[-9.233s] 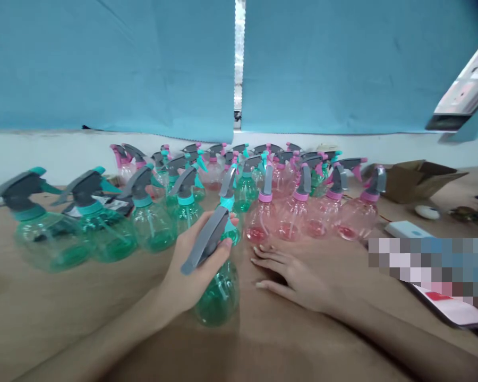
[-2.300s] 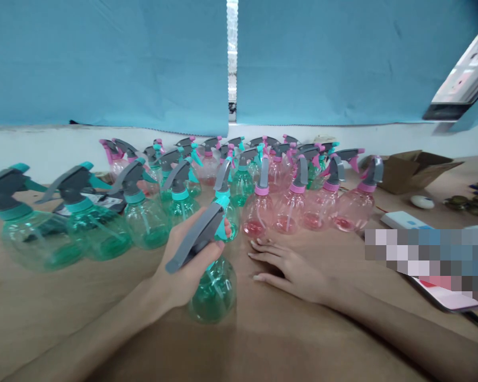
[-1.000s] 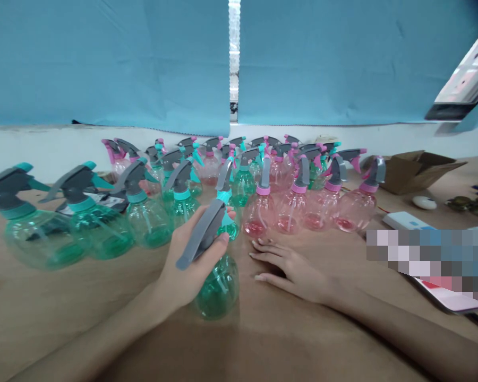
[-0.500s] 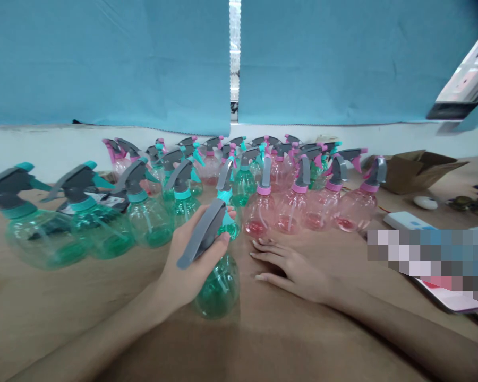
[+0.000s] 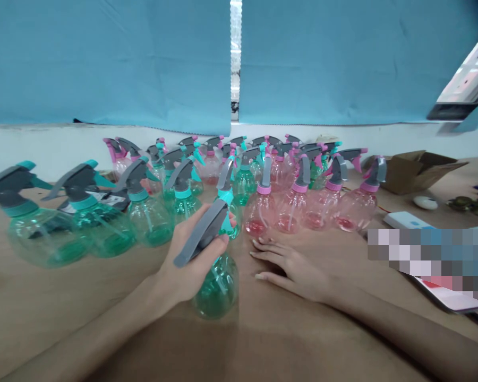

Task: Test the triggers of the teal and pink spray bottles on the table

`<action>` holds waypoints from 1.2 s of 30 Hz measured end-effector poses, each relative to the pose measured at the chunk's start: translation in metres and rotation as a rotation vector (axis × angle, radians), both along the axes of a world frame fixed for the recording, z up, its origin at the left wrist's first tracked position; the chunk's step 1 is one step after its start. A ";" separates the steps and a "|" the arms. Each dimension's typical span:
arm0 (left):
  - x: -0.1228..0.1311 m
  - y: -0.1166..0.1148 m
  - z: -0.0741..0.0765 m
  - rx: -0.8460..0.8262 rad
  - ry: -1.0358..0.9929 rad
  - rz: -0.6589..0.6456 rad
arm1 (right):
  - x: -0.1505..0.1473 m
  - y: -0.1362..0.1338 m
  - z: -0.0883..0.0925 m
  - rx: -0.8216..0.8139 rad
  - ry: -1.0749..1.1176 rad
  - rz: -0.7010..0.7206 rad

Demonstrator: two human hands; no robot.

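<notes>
My left hand (image 5: 189,254) is wrapped round the neck and trigger head of a green spray bottle (image 5: 215,289) with a grey and teal top. Its round clear body shows below my fingers, near the middle of the table. My right hand (image 5: 290,268) lies on the wooden table (image 5: 302,339) with fingers spread and nothing in it. Just beyond my right fingertips stands a pink spray bottle (image 5: 258,215) with a little red tint at its base. Past my left hand is another green spray bottle (image 5: 153,223) in the front row.
Several more green and pink spray bottles stand in rows behind. To the right are an open cardboard box (image 5: 414,172), a white computer mouse (image 5: 425,202), a white box-shaped device (image 5: 408,220) and a phone (image 5: 450,294). Blue curtains (image 5: 111,63) hang at the back.
The green spray bottle's head in my left hand has shifted very slightly left. My right hand and the standing bottles have kept their places.
</notes>
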State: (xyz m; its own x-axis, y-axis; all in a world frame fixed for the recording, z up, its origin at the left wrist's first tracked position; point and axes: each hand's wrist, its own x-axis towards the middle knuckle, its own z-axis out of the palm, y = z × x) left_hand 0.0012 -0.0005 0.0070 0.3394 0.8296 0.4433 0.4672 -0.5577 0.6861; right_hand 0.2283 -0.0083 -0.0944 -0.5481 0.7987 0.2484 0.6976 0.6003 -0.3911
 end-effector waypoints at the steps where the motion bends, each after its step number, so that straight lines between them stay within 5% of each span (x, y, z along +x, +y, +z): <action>1: 0.000 0.000 0.001 -0.023 -0.013 -0.013 | 0.000 0.000 0.000 0.002 0.001 0.001; 36: -0.001 0.004 -0.008 -0.099 -0.047 0.062 | 0.000 0.001 0.003 0.017 0.037 0.023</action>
State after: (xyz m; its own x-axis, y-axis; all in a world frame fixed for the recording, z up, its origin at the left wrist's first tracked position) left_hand 0.0001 0.0032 -0.0013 0.2665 0.8891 0.3722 0.4648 -0.4569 0.7584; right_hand 0.2285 -0.0075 -0.0914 -0.5564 0.7817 0.2819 0.6690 0.6226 -0.4060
